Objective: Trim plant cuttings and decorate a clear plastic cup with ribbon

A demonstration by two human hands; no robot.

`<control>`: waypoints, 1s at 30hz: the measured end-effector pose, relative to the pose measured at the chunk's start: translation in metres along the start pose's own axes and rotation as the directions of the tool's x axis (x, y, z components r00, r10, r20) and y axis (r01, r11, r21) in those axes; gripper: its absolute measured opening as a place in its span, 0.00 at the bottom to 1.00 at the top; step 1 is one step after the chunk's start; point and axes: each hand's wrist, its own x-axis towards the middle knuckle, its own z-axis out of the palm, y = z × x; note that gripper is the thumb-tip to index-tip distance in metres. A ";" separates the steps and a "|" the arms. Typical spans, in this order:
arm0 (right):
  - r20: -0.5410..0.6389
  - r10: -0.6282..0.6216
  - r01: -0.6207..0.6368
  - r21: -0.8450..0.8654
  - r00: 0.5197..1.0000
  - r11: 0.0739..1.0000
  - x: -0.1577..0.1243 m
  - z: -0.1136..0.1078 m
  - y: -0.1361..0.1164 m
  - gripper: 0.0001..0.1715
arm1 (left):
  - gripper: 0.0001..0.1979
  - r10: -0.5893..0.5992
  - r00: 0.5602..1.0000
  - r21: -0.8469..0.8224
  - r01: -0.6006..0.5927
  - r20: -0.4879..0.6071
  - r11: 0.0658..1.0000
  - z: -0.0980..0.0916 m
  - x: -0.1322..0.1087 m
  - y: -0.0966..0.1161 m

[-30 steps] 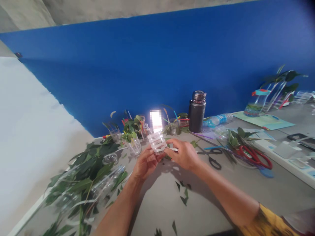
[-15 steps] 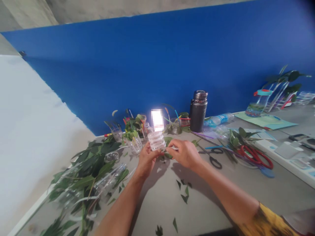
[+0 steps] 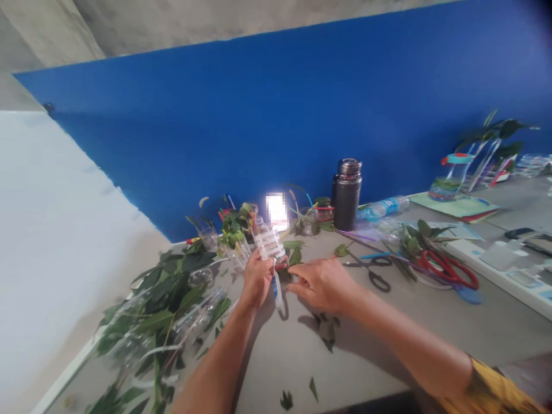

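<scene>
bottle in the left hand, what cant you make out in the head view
Head view:
- lower end of the clear plastic bottle: hidden by the left hand
- upper end of the blue and white strip: hidden by the left hand
- bright patch behind the bottle: pixelated, cannot tell what it is
- dark flat device: cut off by the right edge

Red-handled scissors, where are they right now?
In the head view, the red-handled scissors lie toward the right of the table, just right of the green leaves and the black-handled scissors.
</scene>
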 end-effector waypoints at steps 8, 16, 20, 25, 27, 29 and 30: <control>-0.058 0.512 -0.505 -0.292 0.857 0.812 -0.055 -0.032 0.092 0.15 | 0.22 0.121 0.991 0.224 -0.131 0.060 0.966 0.005 -0.008 0.007; 0.055 0.617 -0.570 -0.327 0.785 0.754 -0.074 -0.042 0.137 0.12 | 0.25 0.157 0.986 0.240 -0.165 0.052 0.957 0.011 -0.012 0.010; 0.037 0.585 -0.532 -0.372 0.810 0.761 -0.066 -0.038 0.143 0.15 | 0.24 0.190 0.980 0.272 -0.199 0.058 0.941 0.012 -0.012 0.009; 0.059 0.579 -0.503 -0.431 0.813 0.750 -0.057 -0.037 0.153 0.16 | 0.24 0.214 0.976 0.267 -0.214 0.030 0.940 0.011 -0.010 0.006; 0.070 0.553 -0.473 -0.436 0.830 0.765 -0.057 -0.039 0.153 0.17 | 0.26 0.220 0.975 0.266 -0.217 0.018 0.939 0.010 -0.008 0.005; 0.079 0.517 -0.433 -0.450 0.852 0.781 -0.060 -0.042 0.151 0.17 | 0.28 0.222 0.975 0.267 -0.216 0.010 0.939 0.009 -0.007 0.002; 0.077 0.507 -0.422 -0.456 0.859 0.784 -0.062 -0.044 0.150 0.17 | 0.29 0.221 0.975 0.264 -0.215 0.005 0.940 0.009 -0.007 0.001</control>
